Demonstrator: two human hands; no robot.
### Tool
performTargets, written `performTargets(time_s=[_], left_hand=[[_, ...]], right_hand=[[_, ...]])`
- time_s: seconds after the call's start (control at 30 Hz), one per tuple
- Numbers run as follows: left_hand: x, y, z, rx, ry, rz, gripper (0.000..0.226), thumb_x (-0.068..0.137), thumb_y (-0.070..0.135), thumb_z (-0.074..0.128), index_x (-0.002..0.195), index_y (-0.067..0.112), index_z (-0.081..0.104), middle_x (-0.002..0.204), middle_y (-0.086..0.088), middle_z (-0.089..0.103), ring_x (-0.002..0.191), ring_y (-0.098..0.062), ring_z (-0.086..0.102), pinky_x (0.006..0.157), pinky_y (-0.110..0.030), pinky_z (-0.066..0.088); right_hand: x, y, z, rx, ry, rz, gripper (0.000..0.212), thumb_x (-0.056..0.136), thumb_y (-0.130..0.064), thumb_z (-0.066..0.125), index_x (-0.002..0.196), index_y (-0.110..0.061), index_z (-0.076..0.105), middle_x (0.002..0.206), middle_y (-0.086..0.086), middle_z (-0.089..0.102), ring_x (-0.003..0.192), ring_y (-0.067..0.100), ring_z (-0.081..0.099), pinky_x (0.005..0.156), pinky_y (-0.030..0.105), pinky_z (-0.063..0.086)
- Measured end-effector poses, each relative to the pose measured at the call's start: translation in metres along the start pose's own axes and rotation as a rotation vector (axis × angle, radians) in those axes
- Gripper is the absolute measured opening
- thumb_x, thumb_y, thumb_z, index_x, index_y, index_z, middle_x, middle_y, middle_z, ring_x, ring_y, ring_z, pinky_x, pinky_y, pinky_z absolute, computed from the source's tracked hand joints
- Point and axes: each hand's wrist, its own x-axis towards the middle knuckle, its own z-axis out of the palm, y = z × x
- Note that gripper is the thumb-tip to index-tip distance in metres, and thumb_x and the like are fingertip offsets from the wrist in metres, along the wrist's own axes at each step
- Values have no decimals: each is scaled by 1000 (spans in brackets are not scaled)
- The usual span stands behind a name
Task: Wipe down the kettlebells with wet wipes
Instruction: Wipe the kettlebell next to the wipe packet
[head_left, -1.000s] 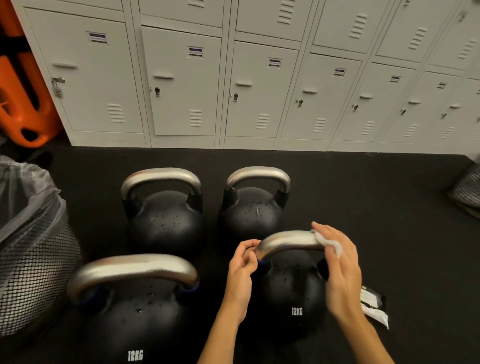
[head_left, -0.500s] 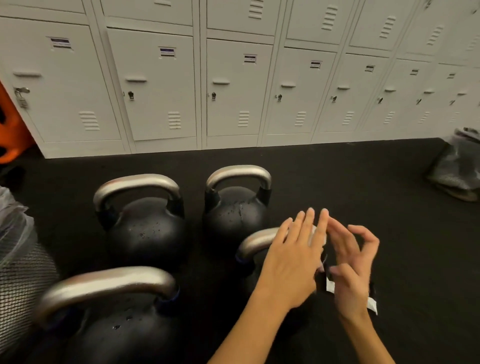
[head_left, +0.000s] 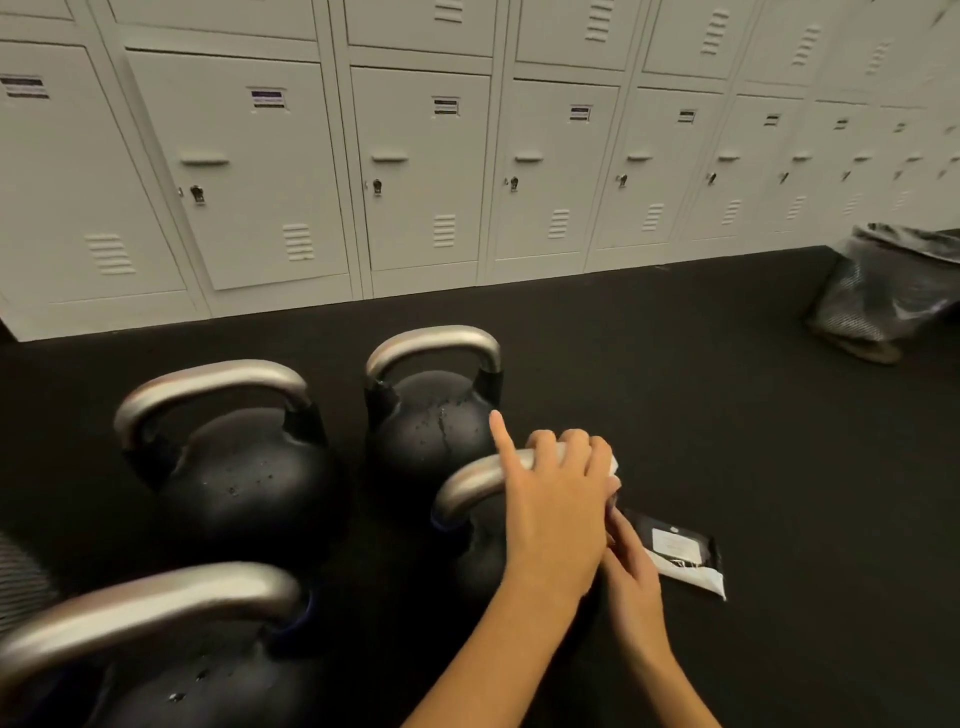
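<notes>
Several black kettlebells with steel handles stand on the dark floor. The near right kettlebell (head_left: 470, 486) is under my hands. My left hand (head_left: 550, 509) wraps over its handle, index finger sticking out, pressing a white wet wipe (head_left: 613, 464) against the steel. Partly hidden behind the left one, my right hand (head_left: 636, 574) points its straight fingers up at the left hand's edge and seems to hold nothing. Water drops dot the back left kettlebell (head_left: 234, 467), the back middle kettlebell (head_left: 431, 421) and the near left kettlebell (head_left: 182, 675).
A black wet wipes packet (head_left: 680, 553) lies on the floor just right of my hands. White lockers (head_left: 415, 171) line the back wall. A mesh bin with a liner (head_left: 893, 296) stands at far right, and another mesh bin (head_left: 21, 587) shows at the left edge.
The wipe went from my right hand to my left hand, which crossed over and closed on the near right kettlebell's handle. My right hand dropped lower. The view swung to the right.
</notes>
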Motion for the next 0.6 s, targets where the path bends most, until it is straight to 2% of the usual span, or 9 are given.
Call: performTargets(time_s=[0.1,0.17,0.23,0.3,0.37,0.43,0.5,0.53,0.6], left_hand=[[3,12,2,184,-104,95,44,93,33,48,131,13,42,128,-13,44,123,-42,39,101,-76,-12],[5,19,6,308,-190,192,45,93,31,46,133,10,41,132,-16,38,128,-44,31,93,-79,-21],[4,22,12,477,-265,298,45,93,32,47,131,8,45,133,-19,36,131,-46,24,90,-82,-18],[3,27,21,618,-320,403,45,91,34,51,130,10,50,137,-20,35,133,-47,18,90,-83,-13],[2,27,28,654,-320,450,45,91,35,52,130,12,51,140,-19,36,136,-46,17,89,-83,-12],[1,17,29,598,-285,461,42,93,31,48,130,12,52,139,-16,39,137,-41,20,89,-83,-16],[1,2,26,517,-181,441,41,91,26,43,130,13,50,137,-14,41,136,-38,27,94,-82,-15],[2,-5,24,488,-126,426,43,89,24,42,130,14,48,137,-13,41,135,-38,30,97,-80,-13],[4,-14,20,414,-83,399,47,85,24,45,131,16,44,137,-12,40,134,-40,32,100,-78,-11]], right_hand=[[-3,1,-1,5,8,2,45,93,-2,55,135,-17,55,130,-1,62,121,17,57,104,45,46],[-4,-1,-2,-3,14,-2,34,91,-1,57,121,-14,64,112,4,71,107,21,65,88,39,55],[-5,-2,-3,-28,14,-8,26,90,1,58,107,-17,68,97,2,74,97,19,68,76,31,54],[-6,-1,-4,-49,13,-17,29,90,3,56,99,-23,67,93,-2,74,91,10,69,73,26,52],[-5,2,-5,-45,18,-9,33,91,3,55,97,-28,65,92,-6,73,87,-1,68,72,22,51],[-4,9,-4,-45,18,-12,30,92,1,55,104,-23,67,97,-4,74,96,5,68,80,27,53],[-2,12,-3,-29,10,-23,33,94,-4,55,123,-18,64,116,-4,71,115,11,62,99,37,50],[-2,12,-2,-1,12,-28,39,95,-6,55,131,-20,59,126,-6,66,123,9,57,106,37,44],[1,15,-3,54,10,-25,45,96,-5,55,138,-20,53,133,-9,61,126,3,52,111,34,39]])
